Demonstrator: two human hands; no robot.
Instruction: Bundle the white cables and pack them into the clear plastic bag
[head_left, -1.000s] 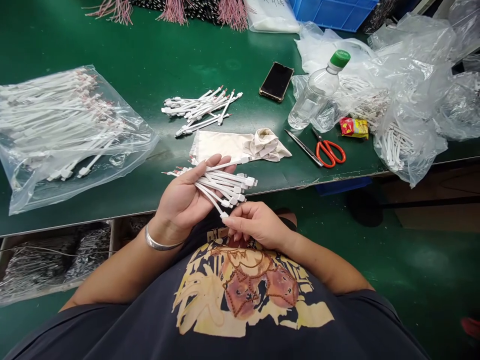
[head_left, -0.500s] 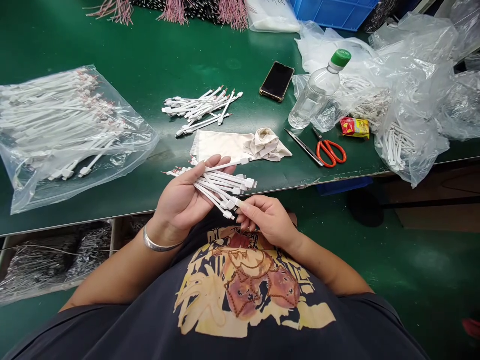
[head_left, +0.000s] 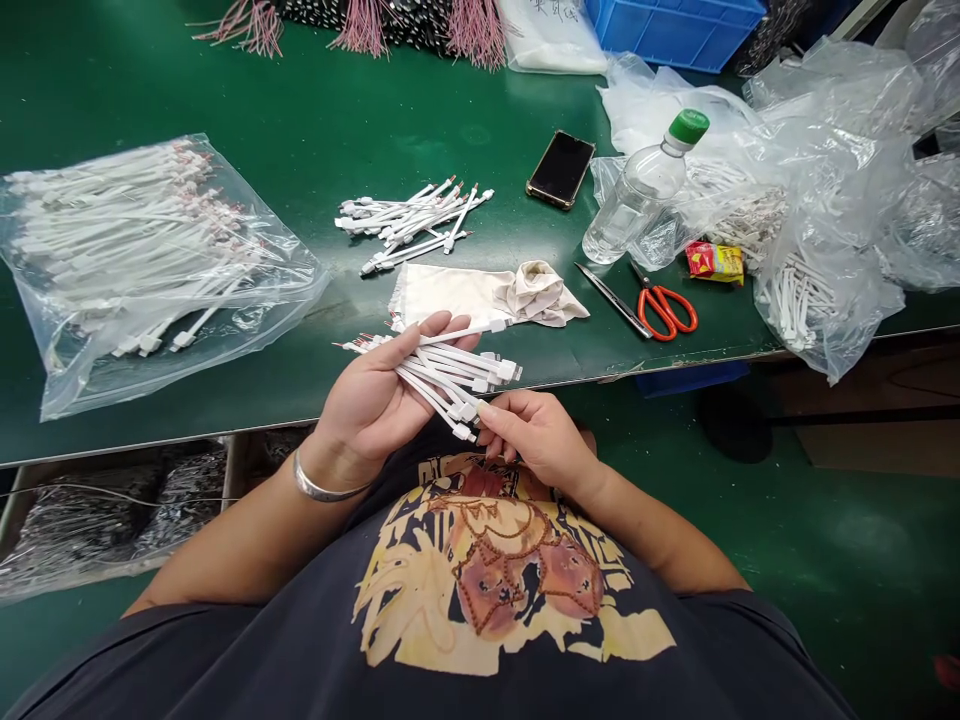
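Note:
My left hand (head_left: 371, 400) holds a fanned bundle of short white cables (head_left: 450, 368) in front of my chest, just off the table's near edge, fingers curled over them. My right hand (head_left: 536, 438) sits right beside the bundle's connector ends, fingertips pinched together against the lowest connectors. A loose pile of the same white cables (head_left: 412, 218) lies on the green table (head_left: 315, 120) beyond my hands. A beige cloth (head_left: 487, 292) lies between that pile and my hands.
A clear bag of white cables (head_left: 142, 260) lies at the left. To the right are a phone (head_left: 561, 168), a plastic bottle (head_left: 637, 190), orange scissors (head_left: 664, 305), a red packet (head_left: 714, 262) and crumpled bags of cables (head_left: 817, 220). A blue bin (head_left: 675, 18) stands at the back.
My right hand rose from my chest to the connector ends of the bundle and now touches them. The left hand kept its hold; the view shifted slightly.

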